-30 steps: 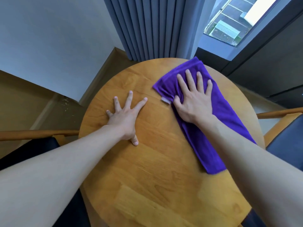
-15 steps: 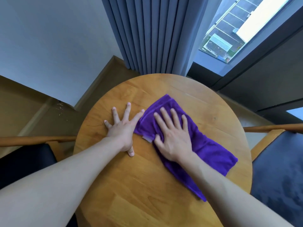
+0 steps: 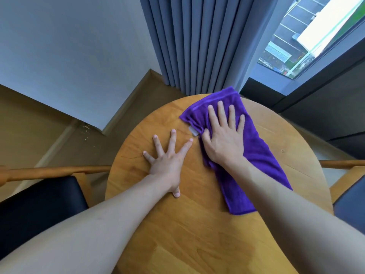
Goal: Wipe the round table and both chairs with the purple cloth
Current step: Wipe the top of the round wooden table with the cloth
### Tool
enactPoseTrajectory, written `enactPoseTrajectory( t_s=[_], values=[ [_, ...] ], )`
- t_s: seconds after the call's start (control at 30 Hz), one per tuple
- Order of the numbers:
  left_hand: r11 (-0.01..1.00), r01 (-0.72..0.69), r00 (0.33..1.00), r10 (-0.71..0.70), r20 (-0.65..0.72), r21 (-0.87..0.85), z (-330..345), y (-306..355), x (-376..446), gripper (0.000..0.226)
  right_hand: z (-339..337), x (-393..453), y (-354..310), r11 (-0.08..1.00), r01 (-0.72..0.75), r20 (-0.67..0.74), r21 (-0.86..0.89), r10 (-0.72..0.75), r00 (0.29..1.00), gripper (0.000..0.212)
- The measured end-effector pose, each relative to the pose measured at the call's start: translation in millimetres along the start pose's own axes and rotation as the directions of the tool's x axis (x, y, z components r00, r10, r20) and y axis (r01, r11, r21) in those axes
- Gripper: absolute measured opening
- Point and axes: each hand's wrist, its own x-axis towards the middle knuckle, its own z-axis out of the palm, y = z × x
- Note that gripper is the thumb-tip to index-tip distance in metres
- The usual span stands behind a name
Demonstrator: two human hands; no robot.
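The purple cloth (image 3: 256, 155) lies stretched over the far right part of the round wooden table (image 3: 177, 234), its far end hanging just past the table's far edge. My right hand (image 3: 225, 137) presses flat on the cloth's far half, fingers spread, thumb bunching the left edge near a white label. My left hand (image 3: 167, 159) rests flat on the bare wood left of the cloth, fingers spread, holding nothing. One chair with a black seat (image 3: 39, 210) stands at the left. The other chair (image 3: 351, 196), with a dark blue seat, shows at the right edge.
A grey-blue curtain (image 3: 197, 42) hangs just behind the table's far edge. A window (image 3: 308, 36) is at the upper right, a white wall (image 3: 69, 52) at the left. Wooden armrests (image 3: 55, 172) of both chairs reach toward the table.
My right hand has pushed the cloth from the middle of the table back out to the far edge. My left hand has stayed flat in place.
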Motion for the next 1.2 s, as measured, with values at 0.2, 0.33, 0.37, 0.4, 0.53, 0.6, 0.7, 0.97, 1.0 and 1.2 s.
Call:
enactPoseTrajectory(
  t_s=[0.2, 0.33, 0.37, 0.4, 0.53, 0.6, 0.7, 0.97, 1.0, 1.2],
  values=[
    [1.0, -0.007, 1.0, 0.007, -0.002, 0.0, 0, -2, 1, 0.161, 0, 0, 12, 0.965, 0.257, 0.047, -0.049, -0.255, 0.966, 0.068],
    [1.0, -0.024, 0.999, 0.024, -0.021, -0.004, 2, -7, 0, 0.164, -1, 15, 7, 0.997, -0.057, -0.065, 0.051, 0.06, 0.996, 0.066],
    [1.0, -0.031, 0.999, 0.031, -0.032, 0.001, 2, -7, -1, 0.163, 0, 15, 5, 0.995, -0.082, -0.073, 0.056, 0.086, 0.994, 0.065],
    [0.999, -0.043, 0.998, 0.043, -0.043, 0.011, 3, -7, -1, 0.163, 0, 15, 5, 0.995, -0.082, -0.073, 0.053, 0.086, 0.994, 0.065],
    [0.987, -0.139, 0.974, 0.15, -0.169, 0.076, 16, -35, 1, 0.157, 0, 15, 6, 0.996, -0.081, -0.072, 0.046, 0.084, 0.994, 0.065],
    [0.968, -0.227, 0.932, 0.248, -0.265, 0.107, 31, -65, -1, 0.144, 1, 15, 5, 0.995, -0.092, -0.067, 0.038, 0.094, 0.993, 0.066],
    [0.937, -0.306, 0.851, 0.349, -0.393, 0.171, 55, -91, 1, 0.117, -2, 15, 4, 0.996, -0.084, -0.06, 0.027, 0.085, 0.995, 0.068],
    [0.935, -0.316, 0.764, 0.35, -0.542, 0.159, 73, -91, 11, 0.075, 4, 12, -28, 0.975, -0.213, -0.054, 0.07, 0.217, 0.975, 0.071],
    [0.934, -0.325, 0.761, 0.351, -0.545, 0.148, 72, -91, 10, 0.074, 7, 6, -37, 0.973, -0.219, -0.058, 0.075, 0.223, 0.973, 0.07],
    [0.932, -0.338, 0.754, 0.352, -0.555, 0.133, 70, -91, 8, 0.074, 8, -24, -17, 0.93, 0.362, 0.105, -0.063, -0.355, 0.929, 0.068]
  ],
)
